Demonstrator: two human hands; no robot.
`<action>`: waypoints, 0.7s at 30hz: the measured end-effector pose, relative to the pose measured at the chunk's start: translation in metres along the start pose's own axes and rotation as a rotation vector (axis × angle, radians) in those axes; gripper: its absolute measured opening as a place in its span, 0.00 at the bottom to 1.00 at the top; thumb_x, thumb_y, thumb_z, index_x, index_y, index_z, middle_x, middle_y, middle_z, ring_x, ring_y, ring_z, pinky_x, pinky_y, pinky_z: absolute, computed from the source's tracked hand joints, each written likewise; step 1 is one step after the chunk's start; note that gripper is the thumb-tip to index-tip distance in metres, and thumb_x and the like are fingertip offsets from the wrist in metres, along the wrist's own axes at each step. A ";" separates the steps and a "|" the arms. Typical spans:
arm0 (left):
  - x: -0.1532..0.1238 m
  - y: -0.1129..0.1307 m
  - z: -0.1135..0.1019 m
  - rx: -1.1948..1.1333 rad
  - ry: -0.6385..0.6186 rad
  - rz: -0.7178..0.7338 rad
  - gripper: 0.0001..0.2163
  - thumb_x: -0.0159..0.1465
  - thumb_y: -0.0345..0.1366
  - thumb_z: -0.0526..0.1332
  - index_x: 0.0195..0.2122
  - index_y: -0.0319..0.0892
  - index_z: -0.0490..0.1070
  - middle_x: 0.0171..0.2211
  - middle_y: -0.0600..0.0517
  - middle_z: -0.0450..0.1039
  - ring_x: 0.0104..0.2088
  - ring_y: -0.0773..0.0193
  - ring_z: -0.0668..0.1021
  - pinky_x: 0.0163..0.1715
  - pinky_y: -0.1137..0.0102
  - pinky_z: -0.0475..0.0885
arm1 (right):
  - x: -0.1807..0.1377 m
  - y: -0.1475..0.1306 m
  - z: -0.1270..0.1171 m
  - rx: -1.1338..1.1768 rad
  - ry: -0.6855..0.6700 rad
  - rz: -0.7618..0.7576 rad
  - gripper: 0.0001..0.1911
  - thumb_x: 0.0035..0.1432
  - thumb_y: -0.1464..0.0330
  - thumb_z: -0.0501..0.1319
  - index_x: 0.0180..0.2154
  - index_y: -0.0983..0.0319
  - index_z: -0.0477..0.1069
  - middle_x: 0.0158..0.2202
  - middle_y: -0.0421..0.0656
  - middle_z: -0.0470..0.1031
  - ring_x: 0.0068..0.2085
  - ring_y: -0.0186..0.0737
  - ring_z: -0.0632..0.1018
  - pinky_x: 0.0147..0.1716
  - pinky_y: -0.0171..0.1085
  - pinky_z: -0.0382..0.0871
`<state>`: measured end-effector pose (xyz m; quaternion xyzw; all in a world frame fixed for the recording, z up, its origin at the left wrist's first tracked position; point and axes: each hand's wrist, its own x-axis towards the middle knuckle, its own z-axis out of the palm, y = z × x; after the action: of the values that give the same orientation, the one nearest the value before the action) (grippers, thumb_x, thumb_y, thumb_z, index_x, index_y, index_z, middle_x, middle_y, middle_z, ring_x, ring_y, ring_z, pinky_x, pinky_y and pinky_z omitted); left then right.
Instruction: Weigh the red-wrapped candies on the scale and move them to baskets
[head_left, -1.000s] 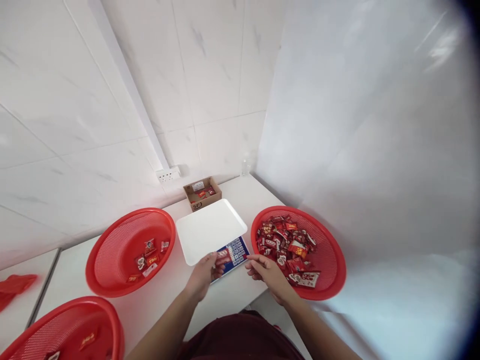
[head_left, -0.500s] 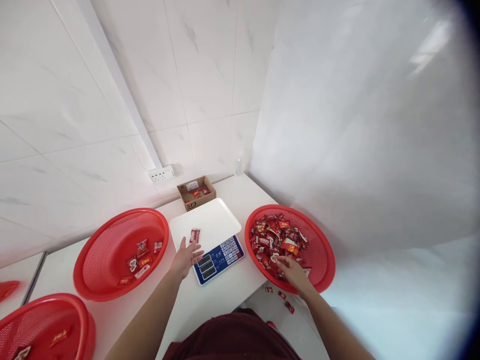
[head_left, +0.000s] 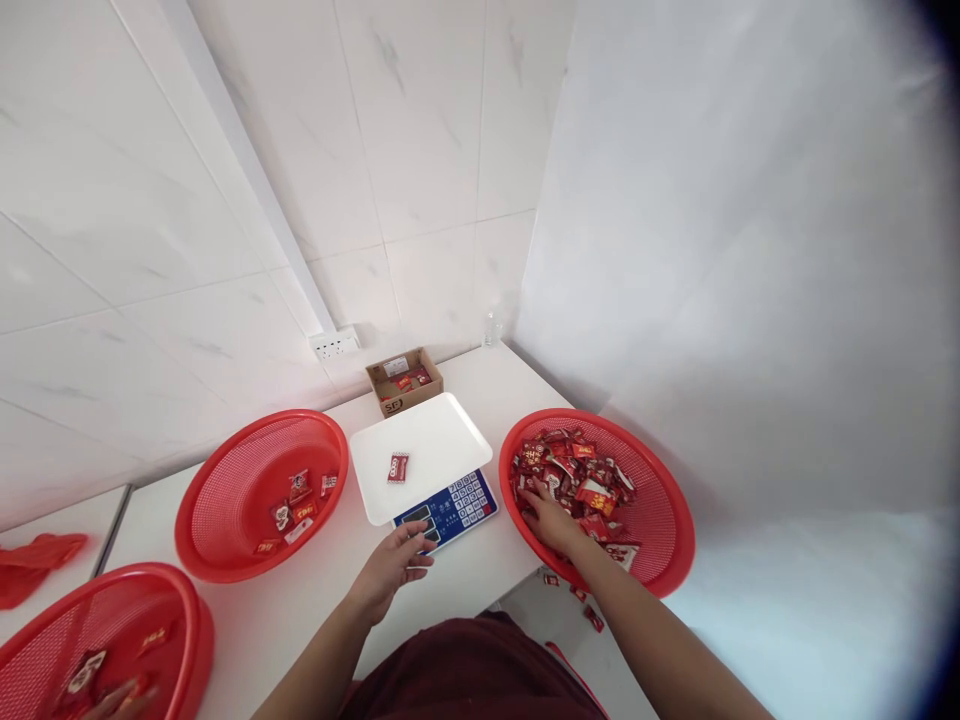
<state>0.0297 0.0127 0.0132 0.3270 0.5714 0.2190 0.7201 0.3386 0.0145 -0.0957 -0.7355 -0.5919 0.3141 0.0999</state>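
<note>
A digital scale (head_left: pixel 450 508) with a blue keypad and a white weighing tray (head_left: pixel 431 455) stands at the table's middle. One small red packet (head_left: pixel 397 467) lies on that tray. My left hand (head_left: pixel 394 565) hovers open at the scale's front left corner, fingers spread, holding nothing. My right hand (head_left: pixel 551 520) reaches into the red basket (head_left: pixel 664 545) on the right, which is full of red snack packets (head_left: pixel 581 480); its fingers are buried among them.
A second red basket (head_left: pixel 217 500) with several packets sits left of the scale, a third (head_left: pixel 180 620) at the bottom left. A small cardboard box (head_left: pixel 403 380) stands by the wall. Loose packets (head_left: pixel 581 600) lie on the floor. Red cloth (head_left: pixel 34 565) lies far left.
My left hand set the red packet on the white tray and drew back to the scale's front. My right hand moved into the right basket.
</note>
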 end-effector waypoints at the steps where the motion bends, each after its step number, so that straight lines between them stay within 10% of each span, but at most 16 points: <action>1: -0.001 -0.001 -0.001 0.005 0.005 -0.002 0.22 0.54 0.46 0.64 0.47 0.41 0.67 0.41 0.47 0.73 0.34 0.66 0.75 0.38 0.69 0.68 | -0.002 0.002 0.001 -0.018 -0.014 -0.024 0.27 0.55 0.71 0.54 0.57 0.62 0.63 0.67 0.51 0.44 0.59 0.46 0.65 0.54 0.39 0.59; 6: 0.000 -0.005 -0.008 0.004 0.036 -0.005 0.22 0.51 0.47 0.66 0.44 0.42 0.68 0.38 0.48 0.73 0.34 0.66 0.75 0.38 0.68 0.68 | -0.016 0.018 -0.005 0.005 0.008 -0.101 0.17 0.53 0.72 0.54 0.42 0.59 0.76 0.63 0.45 0.58 0.54 0.44 0.71 0.51 0.37 0.61; 16: 0.011 0.003 0.005 0.039 -0.037 -0.013 0.20 0.51 0.46 0.66 0.42 0.42 0.69 0.36 0.50 0.73 0.32 0.67 0.74 0.37 0.69 0.67 | -0.025 0.044 -0.040 -0.005 0.209 0.264 0.22 0.60 0.59 0.45 0.36 0.64 0.73 0.31 0.50 0.77 0.34 0.46 0.76 0.34 0.40 0.65; 21: 0.011 0.008 0.012 0.048 -0.081 -0.007 0.21 0.51 0.47 0.66 0.43 0.42 0.68 0.37 0.49 0.73 0.34 0.66 0.74 0.37 0.69 0.67 | -0.027 0.037 -0.036 -0.049 0.229 0.204 0.17 0.55 0.66 0.53 0.44 0.64 0.72 0.42 0.52 0.75 0.44 0.47 0.74 0.44 0.39 0.62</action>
<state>0.0441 0.0233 0.0132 0.3507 0.5481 0.1896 0.7353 0.3869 -0.0135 -0.0778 -0.8250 -0.5065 0.2220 0.1163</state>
